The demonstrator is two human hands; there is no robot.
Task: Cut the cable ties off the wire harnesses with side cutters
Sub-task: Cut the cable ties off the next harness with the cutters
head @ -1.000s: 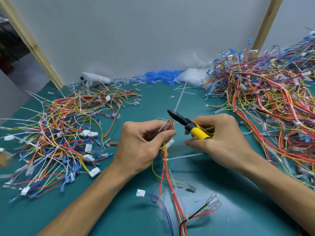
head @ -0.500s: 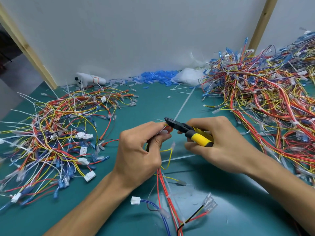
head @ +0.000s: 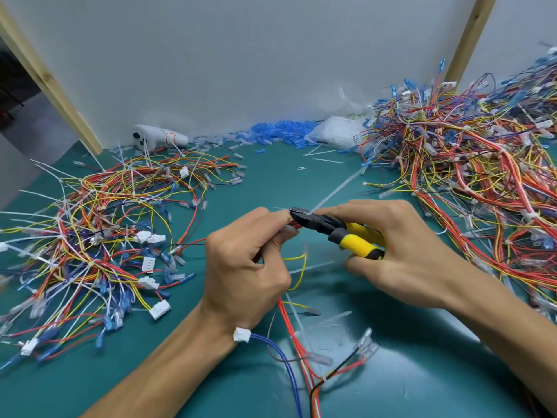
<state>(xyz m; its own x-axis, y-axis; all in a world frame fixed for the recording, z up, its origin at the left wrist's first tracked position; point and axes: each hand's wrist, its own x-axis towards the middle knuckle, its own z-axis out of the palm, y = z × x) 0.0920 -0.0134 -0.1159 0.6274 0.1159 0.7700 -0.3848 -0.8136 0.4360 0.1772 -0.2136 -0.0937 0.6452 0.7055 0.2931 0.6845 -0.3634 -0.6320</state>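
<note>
Left hand (head: 244, 267) pinches the wire harness (head: 297, 324) at its upper end above the table (head: 271, 182); its wires trail toward the near edge. Right hand (head: 401, 254) grips the yellow-handled side cutters (head: 337, 232), tip at the pinched spot, where a white cable tie (head: 331, 193) tail projects. Clear plastic bag (head: 334, 134) by the wall: contents indistinct. Left fingers hide the cutting point. The right harness pile (head: 467, 182) is cut off by the frame edge.

The side cutters (head: 333, 228) in your right hand (head: 407, 254) have yellow-and-dark-grey handles and a black head. Below your left hand (head: 244, 267) the wire harness (head: 283, 310) runs red, yellow and blue, with a white connector (head: 242, 334) by the wrist. The bench (head: 271, 188) beyond both hands is teal.
</note>
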